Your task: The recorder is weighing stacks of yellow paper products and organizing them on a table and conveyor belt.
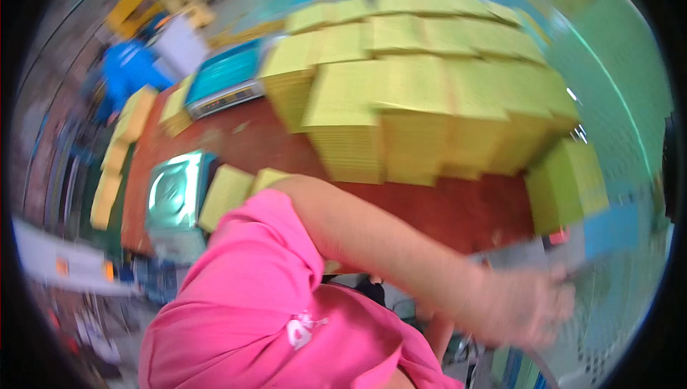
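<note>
My left arm, in a pink short sleeve, reaches across the view from lower left to right. At its end my left hand (519,307) is blurred by motion, its fingers stretched out and somewhat apart, and I see nothing held in it. The hand is over a grey-green machine surface (615,289) with small holes, to the right of the red-brown table (436,210). A bit of skin below the left forearm may be part of my right arm; my right hand does not show. Beyond the forearm stand tall stacks of yellow paper sheets (411,117) in rows on the table.
A silver square tin (175,188) and smaller yellow stacks (227,192) stand at the table's left. Farther back is a scale (225,78) with a teal top. A separate yellow stack (565,185) borders the machine. A person in blue (132,70) is at the far left.
</note>
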`<state>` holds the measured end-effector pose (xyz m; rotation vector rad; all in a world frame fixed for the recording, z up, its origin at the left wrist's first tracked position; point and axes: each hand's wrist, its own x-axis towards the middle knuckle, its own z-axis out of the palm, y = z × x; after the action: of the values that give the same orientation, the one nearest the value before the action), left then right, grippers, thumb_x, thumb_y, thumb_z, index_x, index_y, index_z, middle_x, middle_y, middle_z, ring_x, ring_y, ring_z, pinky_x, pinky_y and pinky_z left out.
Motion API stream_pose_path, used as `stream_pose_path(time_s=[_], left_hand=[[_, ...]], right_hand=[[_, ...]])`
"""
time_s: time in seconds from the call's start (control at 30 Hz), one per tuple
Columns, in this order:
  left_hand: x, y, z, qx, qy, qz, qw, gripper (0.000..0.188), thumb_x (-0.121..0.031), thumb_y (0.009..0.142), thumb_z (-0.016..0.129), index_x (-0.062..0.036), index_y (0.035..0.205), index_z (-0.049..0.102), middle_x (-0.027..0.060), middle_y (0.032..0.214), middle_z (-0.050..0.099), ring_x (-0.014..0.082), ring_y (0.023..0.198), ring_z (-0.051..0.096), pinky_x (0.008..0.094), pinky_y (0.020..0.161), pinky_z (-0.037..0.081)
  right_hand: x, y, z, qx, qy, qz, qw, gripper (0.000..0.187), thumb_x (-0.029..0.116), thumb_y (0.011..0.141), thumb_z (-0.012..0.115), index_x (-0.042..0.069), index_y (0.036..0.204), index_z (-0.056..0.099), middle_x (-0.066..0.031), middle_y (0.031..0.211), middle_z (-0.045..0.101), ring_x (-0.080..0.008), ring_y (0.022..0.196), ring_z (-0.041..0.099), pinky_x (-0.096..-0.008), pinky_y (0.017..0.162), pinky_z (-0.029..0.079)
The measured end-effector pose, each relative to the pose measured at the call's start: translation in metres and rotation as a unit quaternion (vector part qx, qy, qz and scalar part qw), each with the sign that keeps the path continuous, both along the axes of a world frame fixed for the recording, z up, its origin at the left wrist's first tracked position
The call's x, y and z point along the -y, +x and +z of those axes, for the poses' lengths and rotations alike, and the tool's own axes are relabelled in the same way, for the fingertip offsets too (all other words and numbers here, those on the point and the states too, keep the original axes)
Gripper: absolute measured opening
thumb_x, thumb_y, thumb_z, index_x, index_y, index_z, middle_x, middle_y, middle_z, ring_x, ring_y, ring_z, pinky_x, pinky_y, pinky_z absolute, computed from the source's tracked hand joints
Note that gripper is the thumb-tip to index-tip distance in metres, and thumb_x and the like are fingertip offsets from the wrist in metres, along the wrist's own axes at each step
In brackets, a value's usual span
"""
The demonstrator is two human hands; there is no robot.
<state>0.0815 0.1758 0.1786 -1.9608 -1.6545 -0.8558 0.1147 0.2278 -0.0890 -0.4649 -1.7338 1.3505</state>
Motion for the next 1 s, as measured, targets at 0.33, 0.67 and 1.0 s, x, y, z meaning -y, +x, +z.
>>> stream_pose_path(time_s=[0.33,0.67,1.0], left_hand=[[0.259,0.069,-0.049,0.116,0.055,0.198,0.972,0.031,-0.021,0.078,0.058,-0.0005,0.099,0.068,0.0175,0.117,0.061,0.0382,0.118,0.053,0.0599,0.103,0.033],[0.561,0.263,-0.046,0.114,0.062,0.465,0.875,0.035,-0.014,0.076,0.063,0.0026,0.107,0.064,0.0169,0.128,0.059,0.0359,0.127,0.049,0.0569,0.109,0.033],[0.739,0.376,-0.05,0.194,0.056,0.643,0.738,0.052,-0.007,0.072,0.063,0.0011,0.123,0.06,0.014,0.131,0.058,0.0302,0.131,0.048,0.0529,0.116,0.026]], right_hand=[[0.043,0.01,-0.035,0.012,0.015,0.471,0.882,0.034,0.014,0.093,0.055,0.002,0.125,0.058,-0.0063,0.109,0.064,-0.0177,0.095,0.061,-0.0318,0.078,0.049],[0.473,0.112,0.118,0.081,0.086,0.717,0.687,0.037,0.017,0.095,0.053,0.003,0.13,0.055,-0.0091,0.115,0.063,-0.0205,0.103,0.061,-0.0335,0.085,0.049],[0.693,0.225,0.16,0.167,0.124,0.828,0.521,0.04,0.02,0.097,0.052,0.004,0.134,0.052,-0.0116,0.121,0.061,-0.023,0.111,0.061,-0.0349,0.092,0.048]])
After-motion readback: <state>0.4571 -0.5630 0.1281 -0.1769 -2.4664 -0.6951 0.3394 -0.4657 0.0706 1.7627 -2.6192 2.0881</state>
